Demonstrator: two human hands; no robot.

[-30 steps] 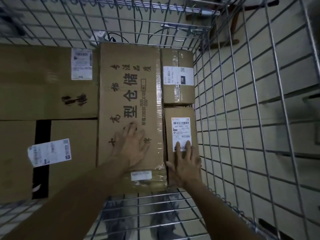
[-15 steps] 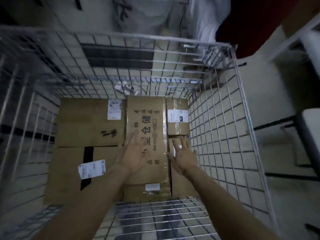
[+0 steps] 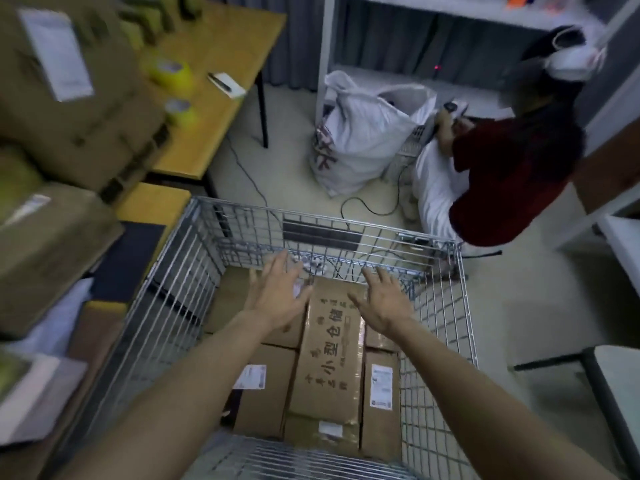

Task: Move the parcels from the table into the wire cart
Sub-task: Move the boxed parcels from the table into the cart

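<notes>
**Two hands clear of the load**

Both hands have lifted off the box tops they pressed a second ago. The left hand (image 3: 277,299) and right hand (image 3: 381,308) now hover over the cart (image 3: 166,306), with fingers (image 3: 281,266) spread, released and holding nothing. The view has also risen from the cart's inside to the room. I judge the last parcel settled, with the next reach due.

Several parcels (image 3: 263,396) lie flat and close-packed on the cart floor. Among them is a long box (image 3: 329,362) running front to back between shorter ones.

A stack (image 3: 59,251) of further boxes waits on the desk (image 3: 221,57) to the left, so the job is only part done.

The parcels are plain brown cardboard, square-edged, with glossy clear tape on the seams and white printed labels. The long box carries black characters. The cart is thin, bright steel wire in an open grid. The desk has a smooth wood-toned top, and two yellow tape rolls (image 3: 169,72) sit on it. The stack is too blurred for finer detail.
</notes>
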